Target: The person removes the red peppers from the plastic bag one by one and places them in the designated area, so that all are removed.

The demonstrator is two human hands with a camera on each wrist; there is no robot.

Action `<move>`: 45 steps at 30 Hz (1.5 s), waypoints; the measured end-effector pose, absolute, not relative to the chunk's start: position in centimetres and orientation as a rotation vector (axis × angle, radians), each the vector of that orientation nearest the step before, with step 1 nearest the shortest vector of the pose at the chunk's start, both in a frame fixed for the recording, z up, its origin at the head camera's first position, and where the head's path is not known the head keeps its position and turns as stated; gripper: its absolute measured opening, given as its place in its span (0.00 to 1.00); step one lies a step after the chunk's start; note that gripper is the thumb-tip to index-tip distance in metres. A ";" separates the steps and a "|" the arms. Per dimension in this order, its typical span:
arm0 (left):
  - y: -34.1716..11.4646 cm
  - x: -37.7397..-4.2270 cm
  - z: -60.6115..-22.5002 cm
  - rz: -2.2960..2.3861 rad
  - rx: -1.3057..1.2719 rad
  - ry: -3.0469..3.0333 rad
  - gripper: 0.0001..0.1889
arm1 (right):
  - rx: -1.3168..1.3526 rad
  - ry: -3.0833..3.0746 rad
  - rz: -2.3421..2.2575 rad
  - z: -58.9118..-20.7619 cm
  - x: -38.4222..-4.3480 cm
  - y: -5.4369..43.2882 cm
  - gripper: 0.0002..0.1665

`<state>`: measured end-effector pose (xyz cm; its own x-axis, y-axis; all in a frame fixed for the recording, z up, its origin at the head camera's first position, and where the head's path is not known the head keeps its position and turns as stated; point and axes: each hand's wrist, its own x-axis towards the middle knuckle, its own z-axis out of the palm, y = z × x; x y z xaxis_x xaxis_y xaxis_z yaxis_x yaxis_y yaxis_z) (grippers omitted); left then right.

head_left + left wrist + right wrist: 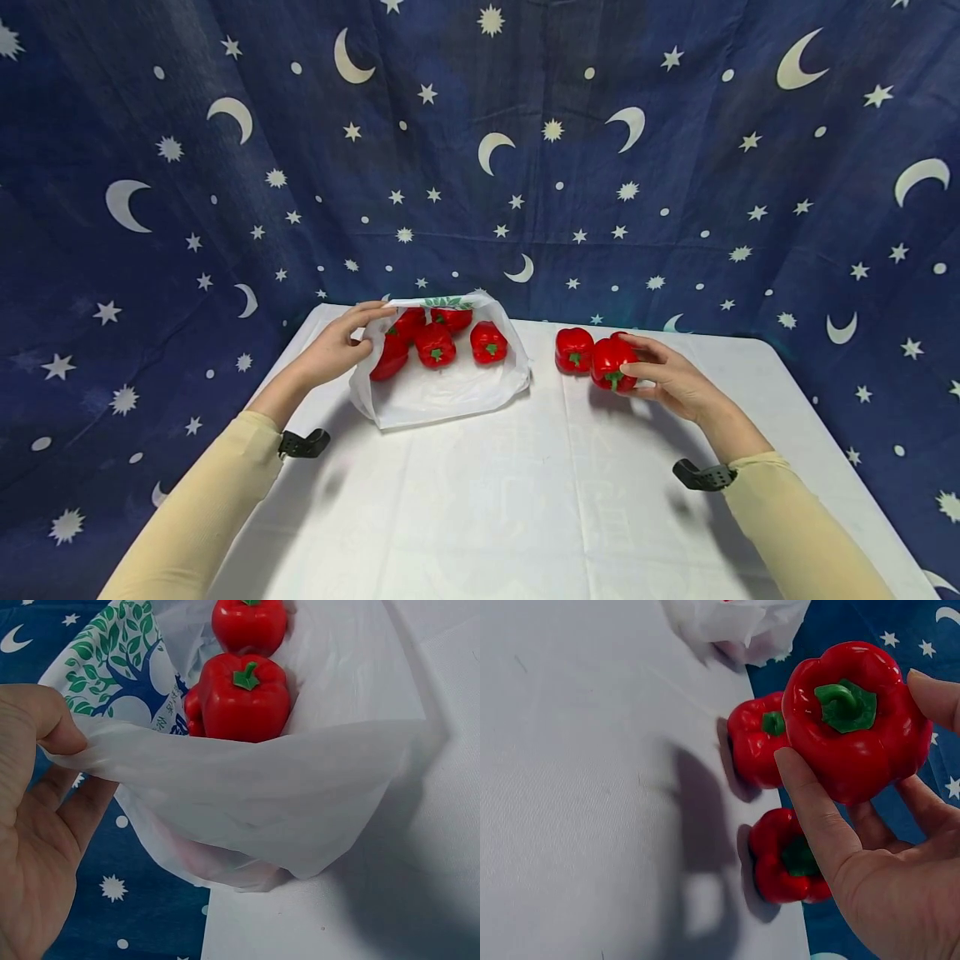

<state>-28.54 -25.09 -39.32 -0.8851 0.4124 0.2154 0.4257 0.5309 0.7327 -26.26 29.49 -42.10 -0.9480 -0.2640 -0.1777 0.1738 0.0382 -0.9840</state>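
Note:
My left hand [341, 343] pinches the rim of a white plastic bag [450, 404] between thumb and fingers, holding its mouth open. Several red bell peppers [244, 697] with green stems lie inside; a printed tree shows on the bag's inner wall in the left wrist view. On the right, my right hand [670, 379] grips a red bell pepper [859, 727], thumb on one side and fingers on the other, raised above the table. Two more bell peppers, one on the left [574, 350] and one partly hidden behind my fingers [786, 859], stand on the table beside it.
A white cloth covers the table [510, 517]. Behind its far edge hangs a dark blue curtain [450, 208] with moons and stars, which also runs along both sides. A stretch of tablecloth separates the bag from the loose peppers.

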 end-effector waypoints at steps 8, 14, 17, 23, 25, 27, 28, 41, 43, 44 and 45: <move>-24.9 -28.6 -39.4 -1.271 -0.785 -2.714 0.31 | -0.051 2.005 -2.002 -42.3 -26.4 30.9 0.44; -24.1 -27.2 -38.0 -1.268 -0.774 -2.714 0.31 | -0.007 2.023 -2.001 -42.1 -26.5 31.9 0.42; -23.8 -26.4 -37.2 -1.264 -0.820 -2.684 0.31 | 0.021 2.036 -1.996 -42.0 -26.6 32.4 0.44; -23.6 -26.0 -36.8 -1.255 -0.847 -2.674 0.31 | 0.044 2.042 -1.996 -41.6 -26.8 33.6 0.47; -23.7 -26.1 -36.9 -1.256 -0.840 -2.681 0.31 | 0.051 2.037 -2.007 -41.4 -26.8 34.1 0.46; -23.9 -26.3 -37.2 -1.252 -0.842 -2.683 0.31 | 0.061 2.036 -2.019 -41.2 -26.9 34.7 0.45; -23.9 -26.3 -37.2 -1.249 -0.842 -2.683 0.31 | 0.068 2.030 -2.030 -41.1 -26.9 35.0 0.44; -25.1 -28.5 -39.5 -1.250 -0.808 -2.694 0.32 | 0.155 2.166 -1.934 -42.0 -28.9 38.8 0.46; -25.1 -28.5 -39.5 -1.264 -0.812 -2.695 0.32 | 0.175 2.206 -1.882 -42.5 -29.2 39.2 0.50; -25.1 -28.5 -39.5 -1.266 -0.812 -2.695 0.32 | 0.181 2.224 -1.856 -42.7 -29.4 39.4 0.51; -25.1 -28.5 -39.6 -1.273 -0.815 -2.693 0.32 | 0.187 2.236 -1.836 -43.0 -29.5 39.6 0.51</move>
